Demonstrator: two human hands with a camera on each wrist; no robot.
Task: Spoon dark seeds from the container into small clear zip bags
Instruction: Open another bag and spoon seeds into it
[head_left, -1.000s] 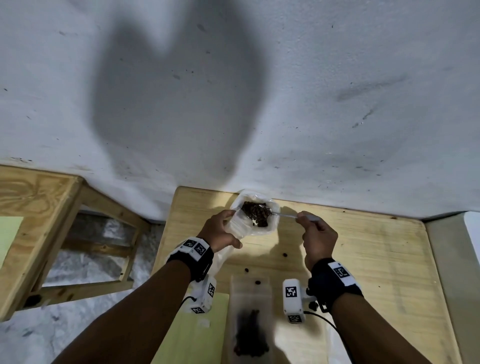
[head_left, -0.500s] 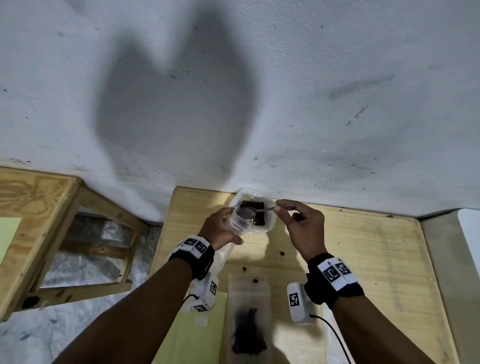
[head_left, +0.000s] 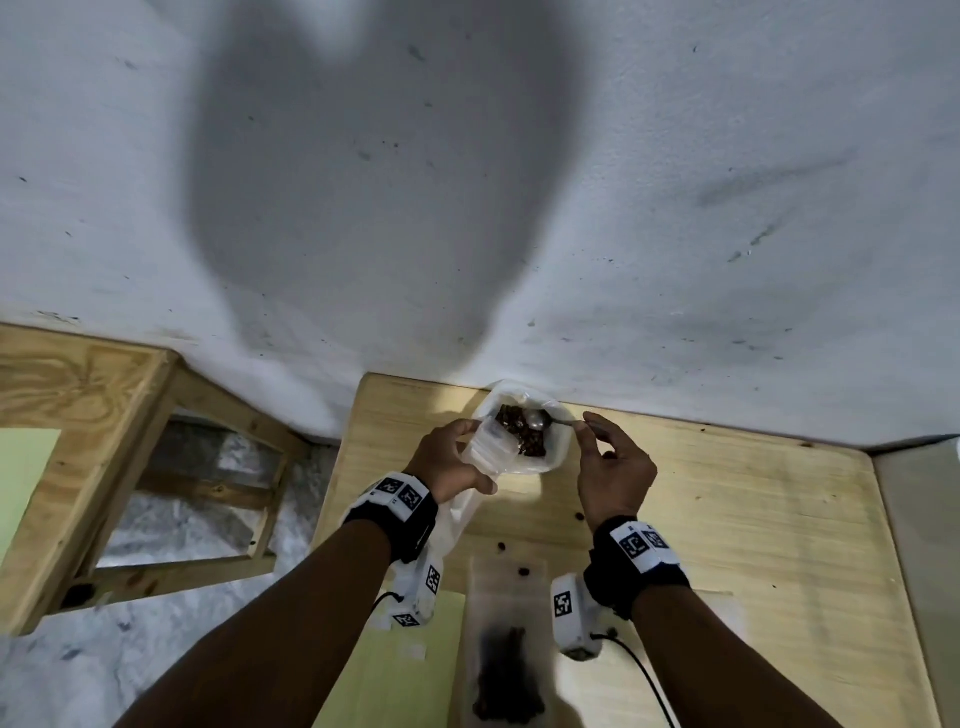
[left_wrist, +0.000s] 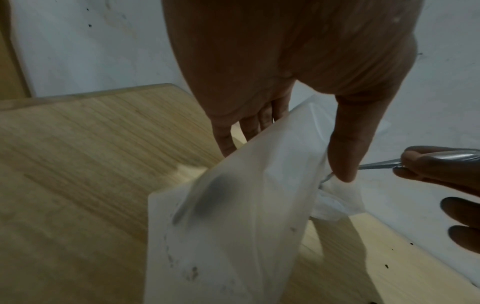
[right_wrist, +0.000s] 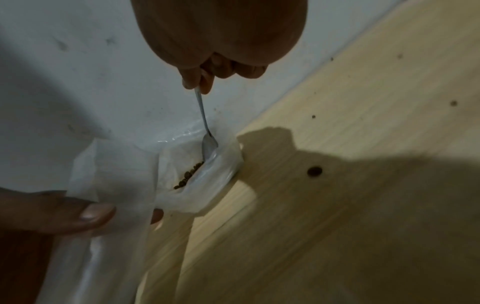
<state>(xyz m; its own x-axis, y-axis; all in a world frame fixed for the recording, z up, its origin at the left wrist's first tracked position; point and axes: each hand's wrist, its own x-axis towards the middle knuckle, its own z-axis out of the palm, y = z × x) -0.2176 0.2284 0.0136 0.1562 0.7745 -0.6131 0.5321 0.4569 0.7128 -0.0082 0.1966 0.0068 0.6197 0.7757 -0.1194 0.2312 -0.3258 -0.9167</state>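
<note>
At the table's far edge stands a white plastic container (head_left: 553, 457) with dark seeds (head_left: 527, 441) in it. My left hand (head_left: 467, 452) pinches a small clear zip bag (head_left: 485, 452) by its top, right beside the container; the bag (left_wrist: 233, 216) hangs down, thumb (left_wrist: 340, 148) on its front. My right hand (head_left: 589, 428) pinches the handle of a metal spoon (head_left: 540, 420). In the right wrist view the spoon's bowl (right_wrist: 209, 147) lies inside the container just above the seeds (right_wrist: 188, 175). The spoon looks empty.
A clear zip bag with dark seeds inside (head_left: 509, 654) lies flat on the wooden table (head_left: 753, 519) near me. Loose seeds (head_left: 501, 546) dot the wood. A green sheet (head_left: 405, 670) lies at my left. The white wall (head_left: 519, 208) stands right behind the container.
The right hand swung the spoon left to the small bag's mouth, and now the spoon's bowl is back over the seeds in the container. The left hand kept holding the bag.
</note>
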